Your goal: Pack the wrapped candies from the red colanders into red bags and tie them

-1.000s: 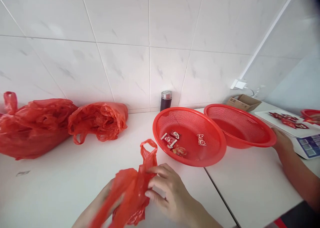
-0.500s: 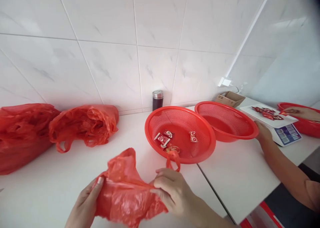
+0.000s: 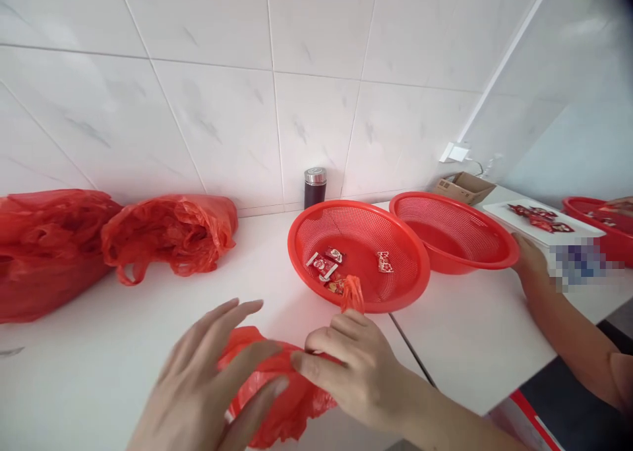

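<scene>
A crinkled red plastic bag (image 3: 277,395) hangs over the near part of the table. My right hand (image 3: 356,365) pinches its upper edge, with the bag's gathered handles sticking up above the knuckles in front of the basket. My left hand (image 3: 208,378) is over the bag's left side, fingers spread and apart, and it hides part of the bag. Just beyond my right hand sits a red perforated basket (image 3: 359,206) with several small wrapped packets (image 3: 324,265) on its bottom.
Two bundles of red plastic bags (image 3: 49,266) lie along the wall at left. A dark flask (image 3: 315,190) stands behind the basket. At right, a co-worker's hand (image 3: 530,258) touches a second red basket (image 3: 445,263), beside a scale tray (image 3: 499,208) holding packets. A cardboard box (image 3: 467,188) is behind.
My left hand has let go of the bag and opened, moving right across it. The bag has sagged on its left side. My right hand keeps its grip.
</scene>
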Motion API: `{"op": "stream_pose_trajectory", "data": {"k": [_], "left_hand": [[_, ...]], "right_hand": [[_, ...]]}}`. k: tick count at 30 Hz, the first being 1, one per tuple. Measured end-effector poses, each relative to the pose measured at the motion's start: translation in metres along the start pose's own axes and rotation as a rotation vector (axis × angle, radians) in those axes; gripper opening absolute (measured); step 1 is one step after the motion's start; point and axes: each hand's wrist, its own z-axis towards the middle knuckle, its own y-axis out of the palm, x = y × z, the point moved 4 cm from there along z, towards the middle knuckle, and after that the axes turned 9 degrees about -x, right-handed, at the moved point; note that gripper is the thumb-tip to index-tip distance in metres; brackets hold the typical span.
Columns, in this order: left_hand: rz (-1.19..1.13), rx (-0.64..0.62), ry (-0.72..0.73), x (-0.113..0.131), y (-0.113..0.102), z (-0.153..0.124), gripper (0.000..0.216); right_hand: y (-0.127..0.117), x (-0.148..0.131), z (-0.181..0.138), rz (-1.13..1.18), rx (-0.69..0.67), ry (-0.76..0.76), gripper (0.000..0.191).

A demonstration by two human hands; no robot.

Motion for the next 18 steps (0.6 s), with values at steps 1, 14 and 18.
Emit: {"op": "stream_pose_trajectory", "data": {"k": [1,14,18], "left_hand": [[0.083,-0.127,0.015,0.004,0.012,0.008,0.017],[-0.633,-0.037,-0.535,-0.068,0.002,0.01,0.021],[-1.205,-0.089,-0.534,-0.042,0.022,0.008,0.03]], "right_hand": [[-0.003,-0.001,0.001,-0.005,-0.015,-0.022,0.022],[-0.021,-0.012,-0.053,0.332,-0.546,0.151,0.021],[-0.019,-0.017,-0.034,0.423,-0.521,0.208,0.013]]}}
